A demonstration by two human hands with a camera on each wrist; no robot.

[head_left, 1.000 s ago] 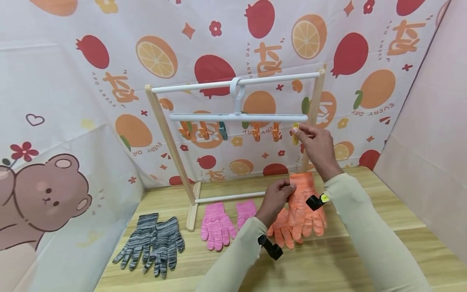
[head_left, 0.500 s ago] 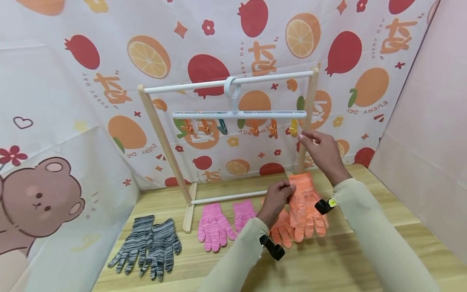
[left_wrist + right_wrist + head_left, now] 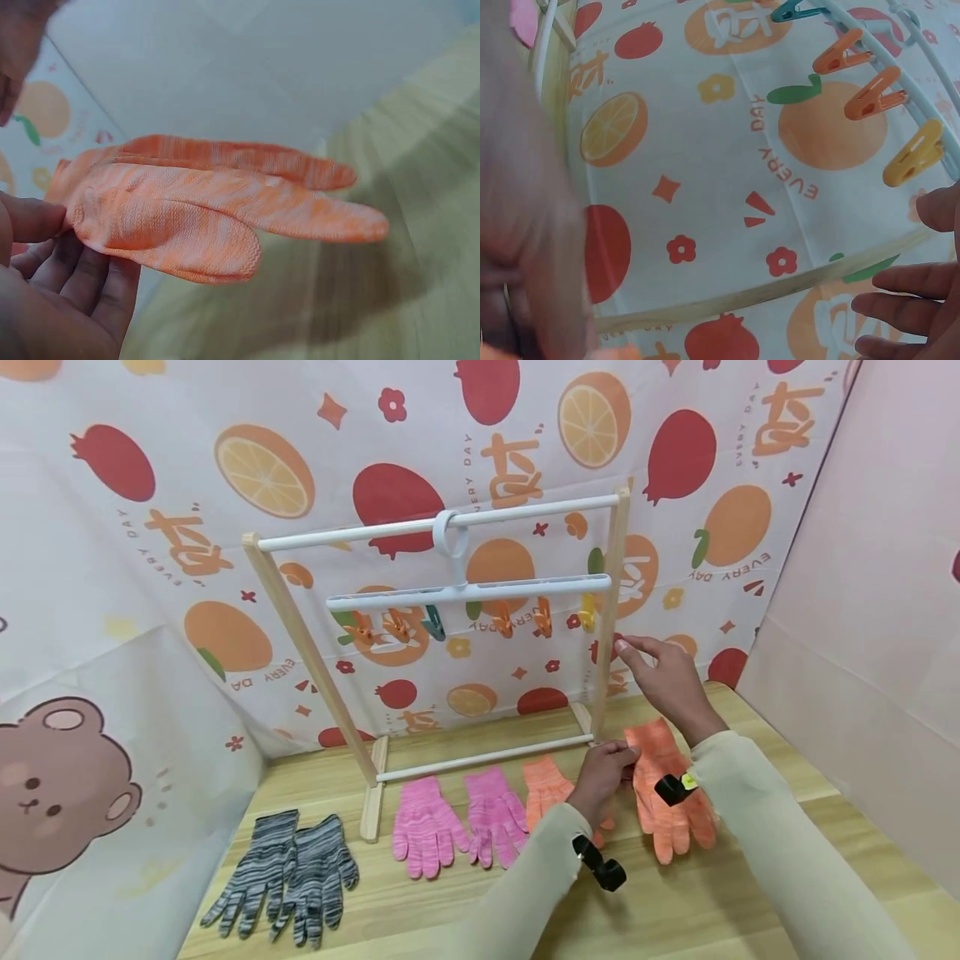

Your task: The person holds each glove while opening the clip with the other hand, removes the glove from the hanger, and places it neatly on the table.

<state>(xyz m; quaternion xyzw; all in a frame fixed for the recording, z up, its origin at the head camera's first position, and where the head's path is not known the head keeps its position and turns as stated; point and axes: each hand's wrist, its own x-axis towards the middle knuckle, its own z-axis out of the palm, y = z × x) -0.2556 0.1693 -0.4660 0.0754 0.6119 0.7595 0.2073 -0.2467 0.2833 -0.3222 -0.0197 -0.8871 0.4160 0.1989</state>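
Observation:
My left hand [image 3: 603, 777] pinches an orange knit glove [image 3: 651, 777] by its cuff, fingers hanging down; the left wrist view shows thumb and fingers on the cuff of the glove [image 3: 187, 217]. My right hand [image 3: 669, 685] is raised beside the rack's right post, holding nothing, its thumb and fingers apart in the right wrist view. Left of it, a yellow clip [image 3: 587, 612] hangs at the right end of a white hanger [image 3: 525, 587]. Another orange glove [image 3: 547, 789] lies on the table, partly hidden by my left forearm.
The hanger hooks over the top rod of a wooden rack [image 3: 300, 652] and carries several orange clips [image 3: 543, 617] and a teal clip [image 3: 432, 622]. Two pink gloves [image 3: 427, 827] and two grey striped gloves [image 3: 258, 868] lie on the wooden table [image 3: 405, 918].
My right hand has let go of the yellow clip and moved right, away from it. My left hand has carried the orange glove right, apart from the other orange one. The view has shifted.

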